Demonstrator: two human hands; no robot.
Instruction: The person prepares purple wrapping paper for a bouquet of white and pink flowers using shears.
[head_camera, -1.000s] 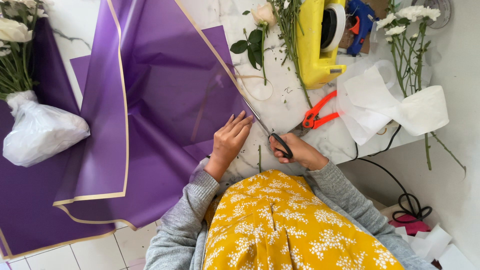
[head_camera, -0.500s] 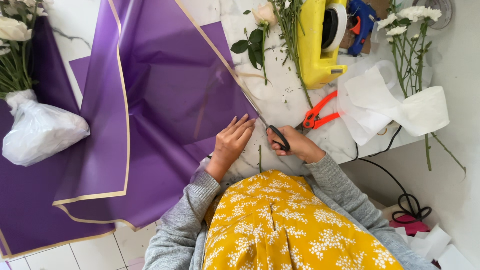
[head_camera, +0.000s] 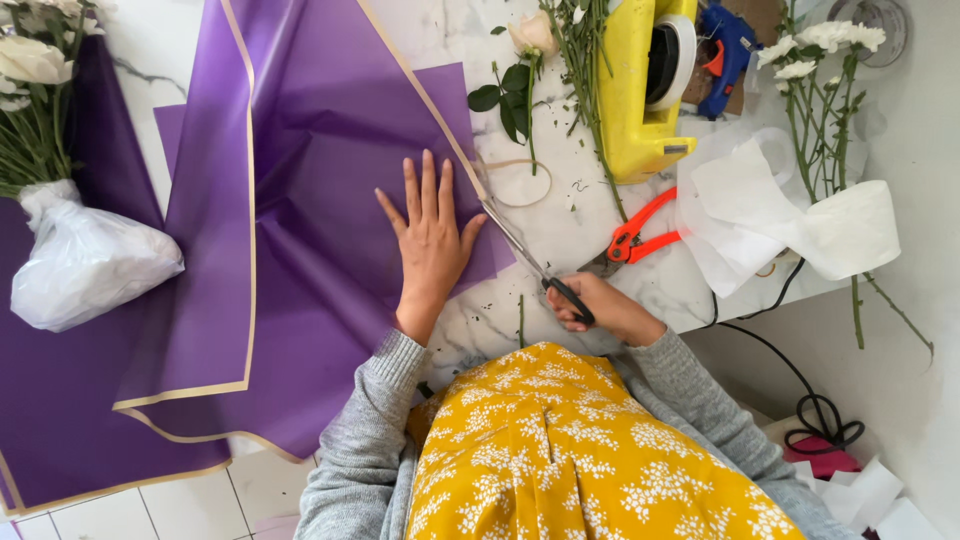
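since half a second ago, the left hand (head_camera: 430, 240) has been slid up the purple wrapping paper (head_camera: 300, 200) and spread flat, fingers fanned, holding nothing but pressing the sheet to the marble table (head_camera: 570, 250). the scissors (head_camera: 535, 262) are gripped by the closed right hand (head_camera: 590, 305), and their blades are now seen laid along the paper's gold edge just beside the left thumb, which suggests a cut is being carried forward up that edge.
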